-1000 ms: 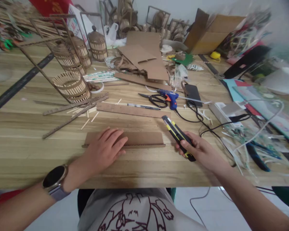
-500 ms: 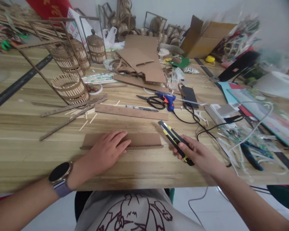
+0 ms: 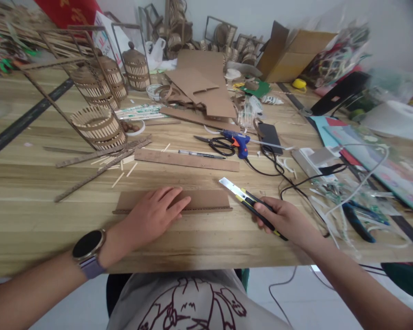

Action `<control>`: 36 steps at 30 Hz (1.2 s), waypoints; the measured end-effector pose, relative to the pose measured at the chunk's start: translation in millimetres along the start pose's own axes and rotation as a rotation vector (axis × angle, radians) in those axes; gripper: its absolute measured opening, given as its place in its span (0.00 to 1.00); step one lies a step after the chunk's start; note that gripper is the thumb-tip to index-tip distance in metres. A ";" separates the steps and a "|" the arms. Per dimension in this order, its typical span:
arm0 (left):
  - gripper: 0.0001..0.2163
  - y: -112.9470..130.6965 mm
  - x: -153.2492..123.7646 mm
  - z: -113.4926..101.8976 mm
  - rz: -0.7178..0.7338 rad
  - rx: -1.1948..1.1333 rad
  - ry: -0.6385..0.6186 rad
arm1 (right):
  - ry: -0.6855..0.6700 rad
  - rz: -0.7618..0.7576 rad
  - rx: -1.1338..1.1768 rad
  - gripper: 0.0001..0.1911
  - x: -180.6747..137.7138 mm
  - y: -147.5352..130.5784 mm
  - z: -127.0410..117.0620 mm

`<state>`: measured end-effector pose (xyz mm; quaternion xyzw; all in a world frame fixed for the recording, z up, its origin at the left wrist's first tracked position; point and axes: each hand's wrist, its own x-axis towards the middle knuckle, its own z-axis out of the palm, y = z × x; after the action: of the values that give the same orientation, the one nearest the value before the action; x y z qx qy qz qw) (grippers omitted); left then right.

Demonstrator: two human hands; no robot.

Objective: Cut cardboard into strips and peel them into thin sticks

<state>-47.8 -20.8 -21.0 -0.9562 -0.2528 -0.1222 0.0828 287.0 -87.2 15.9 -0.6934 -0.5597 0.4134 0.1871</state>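
My left hand (image 3: pixel 154 211) lies flat with fingers stretched over a folded strip of cardboard (image 3: pixel 209 200) near the table's front edge. My right hand (image 3: pixel 284 220) is wrapped round a black and yellow utility knife (image 3: pixel 253 204), held just right of the strip. The knife's bright blade sticks out and points up to the left, apart from the cardboard. Behind the strip lies a longer flat cardboard strip (image 3: pixel 186 160), with a pen (image 3: pixel 201 155) along its upper edge.
A blue glue gun (image 3: pixel 240 144), black scissors (image 3: pixel 220 145) and a phone (image 3: pixel 271 138) lie beyond the hands. Small slatted baskets (image 3: pixel 98 127) stand at left, beside thin sticks. Cardboard sheets (image 3: pixel 203 64) are piled at the back; cables and pliers (image 3: pixel 356 222) lie at right.
The knife has turned in my right hand, and its blade now shows long and bright. My left hand has stayed on the folded cardboard.
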 end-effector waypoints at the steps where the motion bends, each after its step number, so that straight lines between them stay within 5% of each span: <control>1: 0.20 -1.5 -0.4 0.1 0.016 0.013 -0.008 | 0.016 -0.007 -0.028 0.28 0.2 0.2 -0.9; 5: 0.32 -11.7 -1.7 2.1 0.149 0.024 -0.093 | 0.098 -0.042 -0.134 0.24 -1.1 2.3 -5.1; 11: 0.36 -28.3 2.3 5.3 0.106 0.012 -0.259 | 0.161 -0.174 -0.307 0.22 2.9 5.3 -9.0; 23: 0.31 -43.0 -5.8 8.5 0.072 -0.088 -0.182 | -0.005 -0.464 -0.411 0.23 30.4 1.9 -12.4; 36: 0.20 -50.8 4.8 13.6 0.040 -0.172 -0.237 | 0.023 -0.399 -0.840 0.25 29.2 1.3 -11.0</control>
<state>-66.7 28.1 -27.8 -0.9724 -0.2301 -0.0281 -0.0272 297.4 -58.2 10.9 -0.5926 -0.7989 0.0990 -0.0281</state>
